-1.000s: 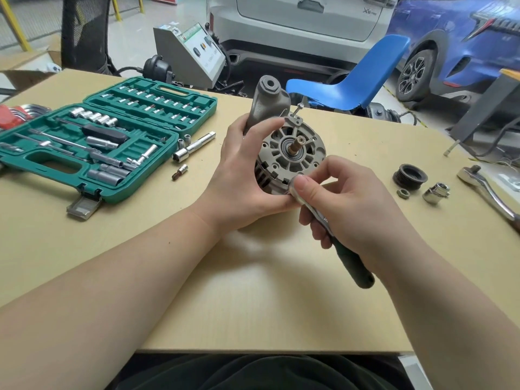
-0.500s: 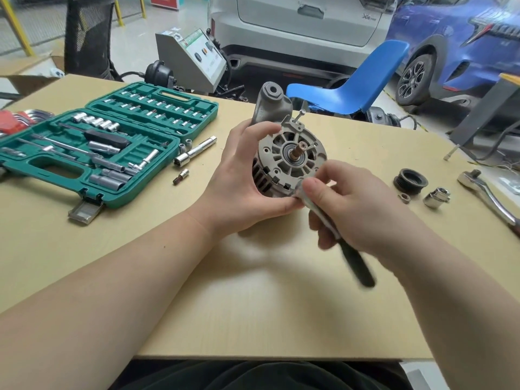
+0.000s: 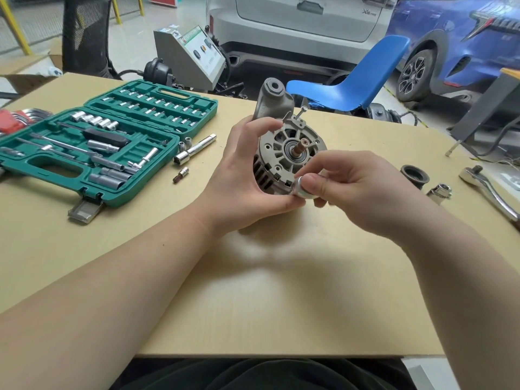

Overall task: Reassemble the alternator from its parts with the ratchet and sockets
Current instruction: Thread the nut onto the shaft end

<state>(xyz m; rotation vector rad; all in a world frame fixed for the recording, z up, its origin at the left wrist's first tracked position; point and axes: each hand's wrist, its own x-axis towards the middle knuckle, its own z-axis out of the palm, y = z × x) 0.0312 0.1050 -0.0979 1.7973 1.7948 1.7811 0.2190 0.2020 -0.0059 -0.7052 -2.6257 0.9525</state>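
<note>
Holding alternator (image 3: 284,153) above the tabletop (image 3: 253,291), shaft (image 3: 302,145) pointing toward the camera and up, mounting lug uppermost. Left hand (image 3: 247,178) clenching round the housing's left side, thumb at the lower rim. Right hand (image 3: 346,184) pinching the round ratchet (image 3: 302,190) head at the housing's lower right edge; handle hidden behind the hand. One bolt (image 3: 300,111) sticking out near the top. Lying right: one black pulley (image 3: 415,175), one socket (image 3: 439,192), one larger chrome ratchet handle (image 3: 489,190). Lying left: one open green case (image 3: 107,142), two small sockets (image 3: 185,143), one extension (image 3: 195,150), one bit (image 3: 180,175).
</note>
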